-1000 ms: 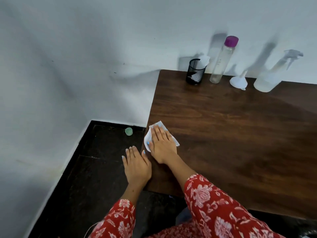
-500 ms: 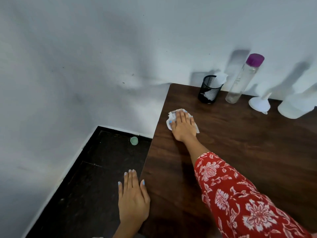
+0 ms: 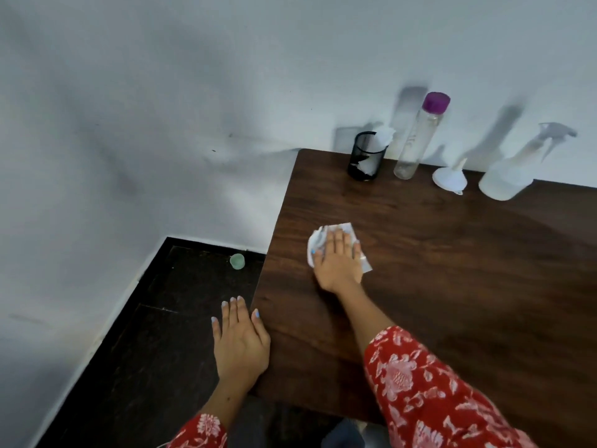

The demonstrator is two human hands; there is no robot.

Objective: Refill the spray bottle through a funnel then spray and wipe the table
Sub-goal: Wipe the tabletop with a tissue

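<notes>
My right hand (image 3: pixel 337 261) lies flat on a crumpled white tissue (image 3: pixel 318 239), pressing it onto the dark wooden table (image 3: pixel 452 270) near the left side. My left hand (image 3: pixel 240 339) rests flat and empty at the table's left edge, fingers over the floor, thumb on the wood. Along the wall at the back stand a clear spray bottle (image 3: pixel 513 173) with its trigger head, a white funnel (image 3: pixel 449 177) set upside down, and a tall clear bottle (image 3: pixel 418 137) with a purple cap.
A black mesh cup (image 3: pixel 366 156) holding white tissues stands at the table's back left corner. A small green cap (image 3: pixel 237 261) lies on the dark floor (image 3: pixel 145 350) left of the table. White walls close in behind and to the left.
My right hand slid the tissue away along the table's left side, then back toward me and a little right. My left hand stayed at the table's left edge. The view has shifted.
</notes>
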